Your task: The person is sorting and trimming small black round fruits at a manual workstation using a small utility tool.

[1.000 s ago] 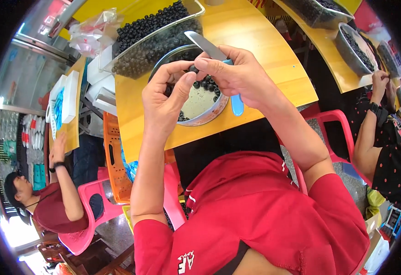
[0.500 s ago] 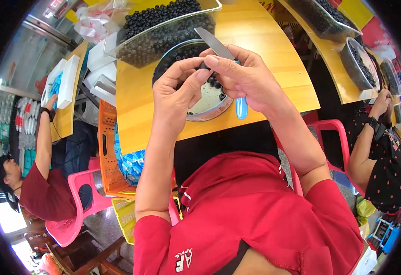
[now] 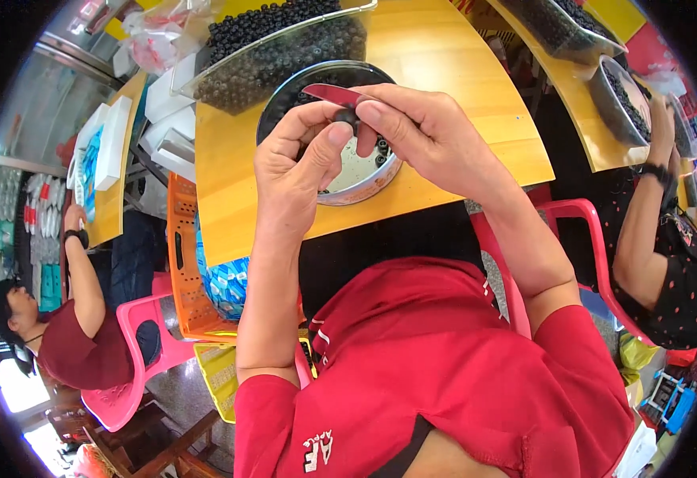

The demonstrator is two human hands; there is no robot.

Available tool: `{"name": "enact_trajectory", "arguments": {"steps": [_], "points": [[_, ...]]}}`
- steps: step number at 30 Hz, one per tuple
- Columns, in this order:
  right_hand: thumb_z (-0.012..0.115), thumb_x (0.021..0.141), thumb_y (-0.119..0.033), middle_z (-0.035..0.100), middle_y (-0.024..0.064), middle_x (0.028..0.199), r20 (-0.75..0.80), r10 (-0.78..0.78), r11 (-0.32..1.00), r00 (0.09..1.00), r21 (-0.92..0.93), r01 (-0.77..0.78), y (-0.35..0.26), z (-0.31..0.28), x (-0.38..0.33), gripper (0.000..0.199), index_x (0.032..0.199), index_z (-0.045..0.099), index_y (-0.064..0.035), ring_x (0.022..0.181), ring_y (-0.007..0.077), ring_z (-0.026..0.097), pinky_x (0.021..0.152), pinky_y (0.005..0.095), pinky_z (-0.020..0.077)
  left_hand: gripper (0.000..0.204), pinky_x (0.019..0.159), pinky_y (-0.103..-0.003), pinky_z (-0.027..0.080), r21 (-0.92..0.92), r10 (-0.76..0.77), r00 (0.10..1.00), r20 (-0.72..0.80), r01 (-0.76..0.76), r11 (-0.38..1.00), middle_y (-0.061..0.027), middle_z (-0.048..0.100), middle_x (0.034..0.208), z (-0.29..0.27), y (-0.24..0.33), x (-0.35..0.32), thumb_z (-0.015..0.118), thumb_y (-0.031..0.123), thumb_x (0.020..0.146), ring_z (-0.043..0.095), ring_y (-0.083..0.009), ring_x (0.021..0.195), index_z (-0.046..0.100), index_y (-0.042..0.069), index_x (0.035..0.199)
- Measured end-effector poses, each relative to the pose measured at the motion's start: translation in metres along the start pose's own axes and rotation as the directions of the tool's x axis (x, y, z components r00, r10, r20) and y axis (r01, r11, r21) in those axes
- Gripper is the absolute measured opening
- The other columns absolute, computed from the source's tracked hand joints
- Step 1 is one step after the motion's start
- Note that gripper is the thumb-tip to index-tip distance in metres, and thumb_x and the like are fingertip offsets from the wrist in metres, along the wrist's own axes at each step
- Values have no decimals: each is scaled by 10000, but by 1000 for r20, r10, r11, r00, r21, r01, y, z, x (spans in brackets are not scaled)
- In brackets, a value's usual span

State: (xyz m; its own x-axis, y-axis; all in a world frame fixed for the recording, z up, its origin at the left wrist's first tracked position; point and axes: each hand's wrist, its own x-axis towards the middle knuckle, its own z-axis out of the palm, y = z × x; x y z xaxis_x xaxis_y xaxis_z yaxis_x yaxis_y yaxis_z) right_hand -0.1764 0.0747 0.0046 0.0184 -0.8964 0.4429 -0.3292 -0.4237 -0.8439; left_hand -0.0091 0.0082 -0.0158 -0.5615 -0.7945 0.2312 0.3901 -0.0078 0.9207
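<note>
Head view, left hand: my left hand (image 3: pixel 296 171) is curled, thumb and forefinger pinching a small dark round fruit (image 3: pixel 347 117) from the left; the other fingers are folded in.
Head view, right hand: my right hand (image 3: pixel 428 131) is closed around a knife handle hidden in the palm; its fingertips press on the fruit from the right.
Head view, blade: the knife blade (image 3: pixel 331 93) juts out to the left above my left thumb, its edge at the fruit.
Head view, fruit position: the fruit is held in the air between both hands, above the round metal bowl (image 3: pixel 364 179).
Head view, bowl: it stands on the yellow table (image 3: pixel 460 72) close to the near edge and holds a few dark fruits over a pale bottom.
Head view, supply: a clear tray of dark fruits (image 3: pixel 277 44) stands just behind the bowl.
Risk, cut: the blade lies close to my left thumb; I judge that a slip on the smooth round skin could bring the edge onto it.
Risk, drop: the pinch is small, so the fruit could pop free; above the bowl it would likely land inside.
Risk, bowl: a knock from my wrists could push it off the near edge.
</note>
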Motion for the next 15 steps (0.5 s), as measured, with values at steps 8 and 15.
{"name": "enact_trajectory", "arguments": {"steps": [8,15], "points": [[454,1011,-193,545,-14,660,41,99,987,994,119,-104,-7,-5,-2,324,1252,570,-10,604,49,497,533,203,386,215,462,-179,246,15,-6,1000,-2,6,1000,32,573,732,0,1,2,671,122,883,372,-13,532,617,-1,1050],[448,1014,-222,541,-14,628,67,37,995,997,92,-43,1,-5,-1,327,1230,582,-17,566,43,465,493,201,346,203,450,-181,228,-57,-9,1000,6,9,998,35,542,700,1,1,0,670,105,881,362,-14,519,613,-9,1039]]}}
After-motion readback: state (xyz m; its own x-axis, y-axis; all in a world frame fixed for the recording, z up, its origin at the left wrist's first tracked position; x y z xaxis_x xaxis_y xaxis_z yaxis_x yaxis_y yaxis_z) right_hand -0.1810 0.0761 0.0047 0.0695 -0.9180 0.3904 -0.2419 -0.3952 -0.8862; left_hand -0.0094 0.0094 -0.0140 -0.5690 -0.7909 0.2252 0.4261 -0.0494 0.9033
